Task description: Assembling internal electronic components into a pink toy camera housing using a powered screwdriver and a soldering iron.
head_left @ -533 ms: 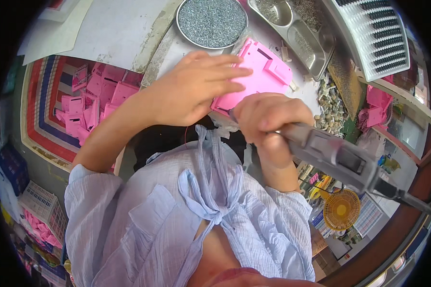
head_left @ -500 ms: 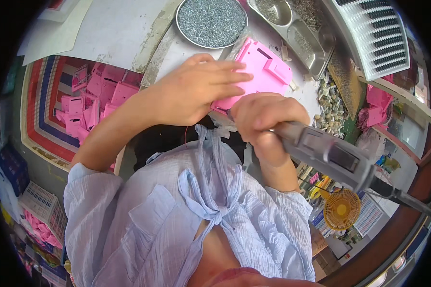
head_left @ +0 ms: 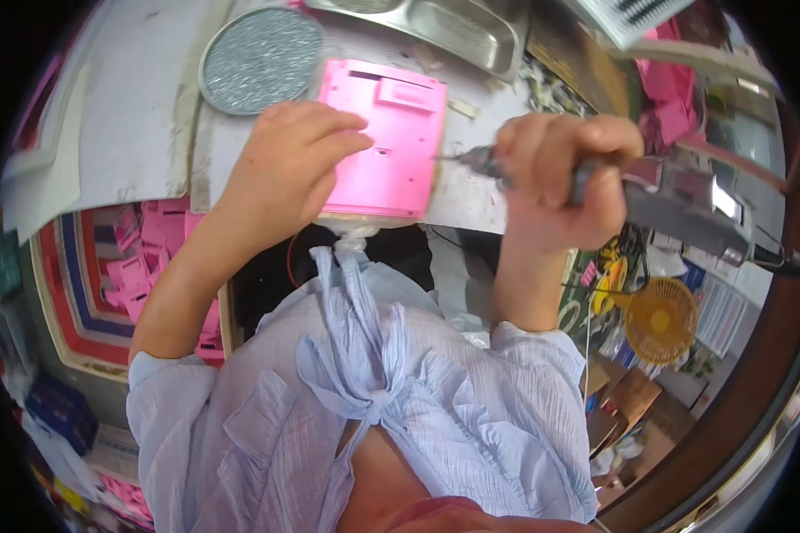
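Note:
A pink plastic housing with a raised ledge and a slot at its far end lies flat on the white worktable. My left hand rests on its left edge, fingers stretched out over the surface, thumb hidden. To the right of the housing, my right hand is wrapped round a grey electric screwdriver. The thin bit points left toward the housing's right edge; whether it touches is blurred. A cable runs off from the tool's rear.
A round metal dish of screws stands beyond my left hand. A steel compartment tray sits at the far side. Several pink parts fill a striped-lined box at left. A yellow fan is at lower right.
The screwdriver has drawn away from the housing to the right, held in my right hand. The housing now sits straighter. The whole view has shifted, with dish and tray further left.

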Demonstrator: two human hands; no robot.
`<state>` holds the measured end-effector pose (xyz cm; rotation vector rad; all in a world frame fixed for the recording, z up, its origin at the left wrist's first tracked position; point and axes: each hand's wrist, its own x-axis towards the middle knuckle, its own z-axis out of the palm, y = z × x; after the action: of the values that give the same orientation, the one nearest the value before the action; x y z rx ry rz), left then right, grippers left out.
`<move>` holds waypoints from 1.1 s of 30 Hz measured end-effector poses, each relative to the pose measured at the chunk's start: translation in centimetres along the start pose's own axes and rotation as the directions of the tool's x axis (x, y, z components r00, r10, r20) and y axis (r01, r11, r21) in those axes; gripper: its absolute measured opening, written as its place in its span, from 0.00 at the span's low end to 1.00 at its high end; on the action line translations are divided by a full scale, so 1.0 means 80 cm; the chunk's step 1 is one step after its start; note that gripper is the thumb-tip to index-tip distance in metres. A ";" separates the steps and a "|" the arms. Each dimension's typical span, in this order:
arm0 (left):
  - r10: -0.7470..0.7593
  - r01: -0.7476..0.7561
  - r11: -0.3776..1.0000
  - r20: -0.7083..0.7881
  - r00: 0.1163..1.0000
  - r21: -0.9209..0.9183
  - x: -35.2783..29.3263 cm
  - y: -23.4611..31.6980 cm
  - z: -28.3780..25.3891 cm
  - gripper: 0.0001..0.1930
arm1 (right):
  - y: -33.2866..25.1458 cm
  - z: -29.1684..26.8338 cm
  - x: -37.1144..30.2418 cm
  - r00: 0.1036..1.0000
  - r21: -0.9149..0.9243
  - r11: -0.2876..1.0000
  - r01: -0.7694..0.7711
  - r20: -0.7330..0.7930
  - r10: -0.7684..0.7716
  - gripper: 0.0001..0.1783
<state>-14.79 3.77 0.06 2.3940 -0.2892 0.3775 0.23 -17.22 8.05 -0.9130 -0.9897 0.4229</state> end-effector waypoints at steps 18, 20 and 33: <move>0.054 -0.052 0.989 -0.017 0.998 0.136 0.036 0.022 0.064 0.16 | 0.053 -0.045 -0.036 0.972 -0.244 0.965 -0.092 -0.231 0.035 0.08; 0.045 -0.043 0.990 -0.012 0.999 0.136 0.032 0.024 0.064 0.15 | 0.021 -0.038 -0.044 0.957 -0.098 0.981 -0.165 -0.257 0.135 0.09; 0.117 -0.035 0.899 -0.162 0.980 0.436 0.089 -0.025 0.031 0.18 | -0.030 -0.005 -0.021 0.983 -0.093 0.995 0.044 -0.174 -0.060 0.09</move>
<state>-7.11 2.87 -0.47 2.7591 -0.2329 0.7665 -0.52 -19.89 9.05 -0.9855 -0.8728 0.2504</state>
